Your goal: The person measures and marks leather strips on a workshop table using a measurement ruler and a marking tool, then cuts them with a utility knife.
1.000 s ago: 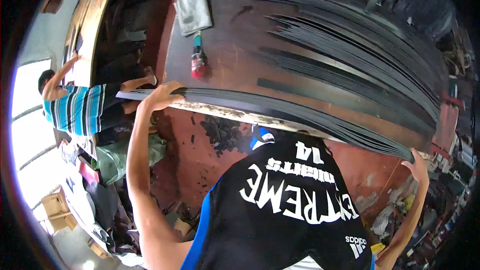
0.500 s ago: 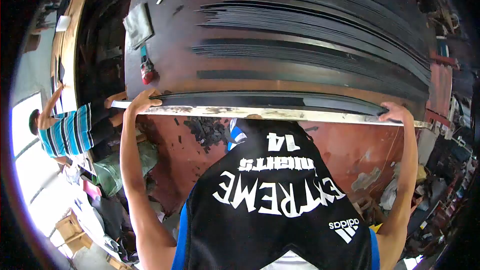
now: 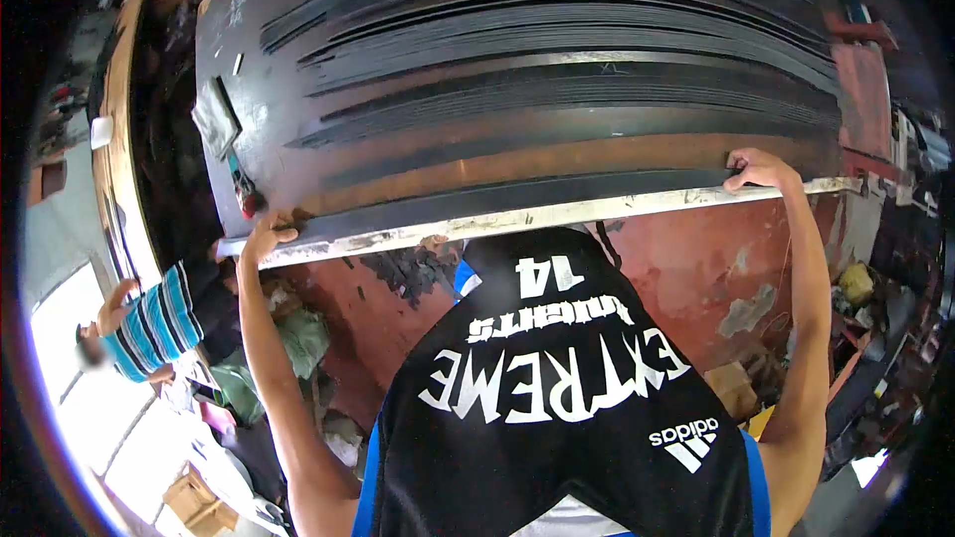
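Left hand (image 3: 267,235) and right hand (image 3: 756,169) clasp the ends of the nearest black strip bundle (image 3: 497,201), flat on the table (image 3: 597,155); farther stacks (image 3: 557,40) untouched.

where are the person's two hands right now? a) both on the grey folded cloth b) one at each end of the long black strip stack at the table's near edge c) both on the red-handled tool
b: the left hand and right hand each grip an end of the stack of long black flat strips.
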The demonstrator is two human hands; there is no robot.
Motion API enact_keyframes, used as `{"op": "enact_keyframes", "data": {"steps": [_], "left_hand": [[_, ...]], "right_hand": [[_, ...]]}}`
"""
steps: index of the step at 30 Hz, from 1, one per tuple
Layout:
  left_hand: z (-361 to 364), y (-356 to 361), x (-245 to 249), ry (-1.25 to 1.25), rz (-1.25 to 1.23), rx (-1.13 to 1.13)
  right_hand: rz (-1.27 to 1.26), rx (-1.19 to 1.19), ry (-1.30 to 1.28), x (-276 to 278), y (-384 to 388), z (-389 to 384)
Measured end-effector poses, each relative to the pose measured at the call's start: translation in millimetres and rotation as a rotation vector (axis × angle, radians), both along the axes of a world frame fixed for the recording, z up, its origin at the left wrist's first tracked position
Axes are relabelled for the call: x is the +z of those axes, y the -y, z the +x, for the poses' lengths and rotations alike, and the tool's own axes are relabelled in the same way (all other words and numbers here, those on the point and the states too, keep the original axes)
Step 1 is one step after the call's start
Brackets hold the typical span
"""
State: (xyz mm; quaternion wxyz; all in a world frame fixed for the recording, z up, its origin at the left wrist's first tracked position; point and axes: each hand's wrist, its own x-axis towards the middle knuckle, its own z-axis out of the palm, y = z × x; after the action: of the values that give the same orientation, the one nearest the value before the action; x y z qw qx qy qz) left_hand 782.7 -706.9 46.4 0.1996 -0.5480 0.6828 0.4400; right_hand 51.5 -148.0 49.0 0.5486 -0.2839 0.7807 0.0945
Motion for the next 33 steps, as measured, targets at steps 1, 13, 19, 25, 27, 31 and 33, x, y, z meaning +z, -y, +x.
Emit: {"op": "enact_keyframes", "data": {"steps": [1,13,19,25,27,31,33], "left_hand": [[4.5,6.4,-7.0,0.007,-0.007,-0.054],[33.9,-3.2,-20.2,-0.182,-0.508,-0.544],[-16.2,-66.7,-11.4,-0.070,-0.571,-0.780],[-20.3,-68.5,-20.0,-0.125,-0.622,-0.766],[-28.2,-68.6,-17.2,-0.098,-0.628,-0.790],[-40.9,-81.4,-22.9,0.131,-0.706,-0.760],[-30.8,-78.6,-58.2,0.163,-0.739,-0.708]], "right_hand": [[-0.076,-0.026,-0.006,-6.4,-4.1,1.5],[-0.254,0.002,-0.242,-9.6,-32.0,38.0],[-0.246,-0.006,-0.291,-19.8,-39.0,47.2],[-0.297,0.054,-0.271,-11.7,-34.7,47.6],[-0.347,0.111,-0.274,-10.3,-38.6,48.0],[-0.588,0.311,-0.344,-54.7,-65.3,22.0],[-0.639,0.384,-0.410,-62.4,-78.7,9.6]]}}
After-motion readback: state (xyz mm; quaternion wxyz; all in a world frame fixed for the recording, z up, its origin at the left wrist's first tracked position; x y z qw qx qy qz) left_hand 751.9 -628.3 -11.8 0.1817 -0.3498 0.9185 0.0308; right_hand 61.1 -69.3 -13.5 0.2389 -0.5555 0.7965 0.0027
